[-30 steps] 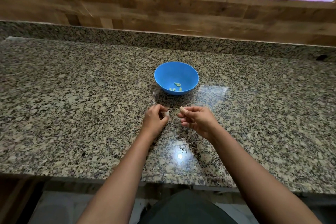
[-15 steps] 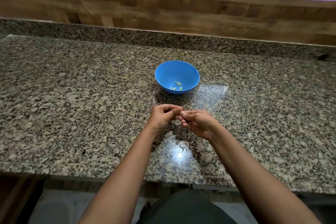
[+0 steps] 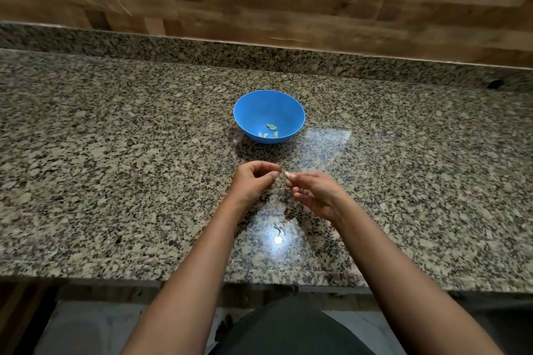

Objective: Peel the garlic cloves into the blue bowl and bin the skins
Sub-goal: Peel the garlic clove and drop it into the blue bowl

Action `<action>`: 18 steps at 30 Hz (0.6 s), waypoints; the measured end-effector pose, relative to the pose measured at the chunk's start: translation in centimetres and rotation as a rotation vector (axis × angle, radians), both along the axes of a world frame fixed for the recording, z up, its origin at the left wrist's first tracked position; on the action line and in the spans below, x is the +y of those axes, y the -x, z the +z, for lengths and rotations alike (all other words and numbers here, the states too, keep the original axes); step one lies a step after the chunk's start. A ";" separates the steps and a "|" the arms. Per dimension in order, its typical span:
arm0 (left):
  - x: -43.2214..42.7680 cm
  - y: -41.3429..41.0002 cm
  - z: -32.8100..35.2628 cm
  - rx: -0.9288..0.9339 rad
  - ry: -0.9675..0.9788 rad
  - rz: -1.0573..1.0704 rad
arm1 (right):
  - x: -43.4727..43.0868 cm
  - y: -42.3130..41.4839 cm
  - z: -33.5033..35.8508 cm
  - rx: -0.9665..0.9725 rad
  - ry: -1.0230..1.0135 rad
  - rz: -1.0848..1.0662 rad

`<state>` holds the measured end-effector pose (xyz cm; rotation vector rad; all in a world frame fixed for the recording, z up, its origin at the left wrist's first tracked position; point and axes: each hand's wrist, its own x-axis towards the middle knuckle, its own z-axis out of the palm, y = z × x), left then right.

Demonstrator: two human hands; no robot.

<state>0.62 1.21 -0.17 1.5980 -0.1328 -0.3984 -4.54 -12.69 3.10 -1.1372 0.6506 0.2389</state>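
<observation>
Peeling the garlic clove (image 3: 287,174) is the step in hand. We hold the clove just in front of the blue bowl (image 3: 251,112), on its near side, above the granite counter (image 3: 115,153). Our right hand (image 3: 315,193) pinches it at the fingertips, thumb and forefinger narrow around one end, so that the pale tip points toward our left hand (image 3: 252,181). The left fingers are curled, with thumb and forefinger tips close together. We cannot tell whether a scrap of skin sits between them. Several peeled cloves (image 3: 271,126) lie in the bottom of the bowl. Loose skins (image 3: 280,226) lie on the counter, nearer to us than the bowl. To do the step well, in our judgement: grip the clove firmly by one end, lift the skin with a nail at the exposed end, pull it off in strips, and drop the scraps onto one heap for the bin.
</observation>
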 end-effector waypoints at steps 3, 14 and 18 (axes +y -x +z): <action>-0.6 0.0 -0.4 -0.310 -0.494 -0.002 | -0.6 0.0 -0.7 -0.043 0.249 -0.015; -0.8 3.8 -3.2 -0.631 -0.740 -0.212 | -1.6 0.1 -1.9 -0.263 1.455 0.561; -0.6 4.4 -4.3 -0.700 -0.929 -0.314 | -1.5 -0.6 -1.5 -0.278 1.516 0.624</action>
